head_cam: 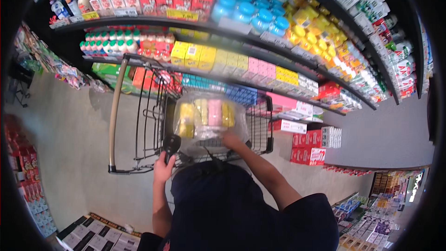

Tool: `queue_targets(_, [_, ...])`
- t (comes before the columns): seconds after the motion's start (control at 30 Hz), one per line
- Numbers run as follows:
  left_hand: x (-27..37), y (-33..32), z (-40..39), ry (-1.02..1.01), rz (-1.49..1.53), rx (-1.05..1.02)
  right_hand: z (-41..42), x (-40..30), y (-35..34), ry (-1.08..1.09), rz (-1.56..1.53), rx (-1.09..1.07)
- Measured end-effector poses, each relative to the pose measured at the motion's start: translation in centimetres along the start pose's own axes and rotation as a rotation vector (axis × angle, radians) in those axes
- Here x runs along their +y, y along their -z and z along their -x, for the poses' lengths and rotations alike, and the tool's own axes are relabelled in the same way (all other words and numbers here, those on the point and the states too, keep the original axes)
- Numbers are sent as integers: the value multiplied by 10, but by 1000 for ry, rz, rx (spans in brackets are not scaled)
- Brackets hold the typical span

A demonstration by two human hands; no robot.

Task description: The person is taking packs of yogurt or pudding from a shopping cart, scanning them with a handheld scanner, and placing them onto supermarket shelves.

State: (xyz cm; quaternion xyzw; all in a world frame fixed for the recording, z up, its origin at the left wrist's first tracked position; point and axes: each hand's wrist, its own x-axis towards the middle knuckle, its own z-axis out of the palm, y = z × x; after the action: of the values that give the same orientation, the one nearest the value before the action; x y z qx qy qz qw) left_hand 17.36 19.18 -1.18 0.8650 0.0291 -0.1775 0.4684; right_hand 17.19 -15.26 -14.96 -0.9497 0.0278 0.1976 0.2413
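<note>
My left hand (163, 169) grips a black handheld barcode scanner (171, 143), its head pointing towards the cart. In the black wire shopping cart (269, 125) lies a large clear plastic bag (238, 106). Through it show yellow packs (187, 120), a pink pack (214, 111) and several paler ones. My right hand (230, 140) reaches to the near right part of the bag. Its fingers are blurred against the plastic, so whether they pinch it or only touch it cannot be told. The cart's tan handle (117, 118) stands to the left.
Beyond the cart, a store shelf (139, 22) carries drink cartons, blue-capped bottles (245, 10) and yellow boxes (193, 55). Red cartons (306, 146) are stacked on the floor at right. White-and-black boxes (99, 233) lie at lower left, and red packs (26, 162) stand along the left edge.
</note>
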Motion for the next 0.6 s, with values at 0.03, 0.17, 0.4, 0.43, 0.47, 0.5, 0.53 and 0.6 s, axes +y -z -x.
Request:
queue_targets(0.03, [2,2,-2,-10,-37,-2,4,4,-5,-4,-17,-16])
queue_targets(0.17, [5,0,2,4,28,-2,8,14,-13,-121,8,-103])
queue_targets(0.4, [1,-4,-1,34,61,-36,3,40,-42,-19,15,-151])
queue_targets(0.43, [-3,-4,0,42,53,-32,1,43,-50,-13,7,-157])
queue_targets(0.47, [-6,-3,1,48,62,-34,-2,47,-59,35,7,-110])
queue_targets(0.5, [-9,-2,2,58,68,-36,-3,42,-62,82,2,-65])
queue_targets(0.53, [-11,-1,4,74,52,-30,-7,36,-65,92,-13,-74])
queue_targets(0.6, [-16,5,14,133,76,-2,-18,21,-72,-58,-179,-271])
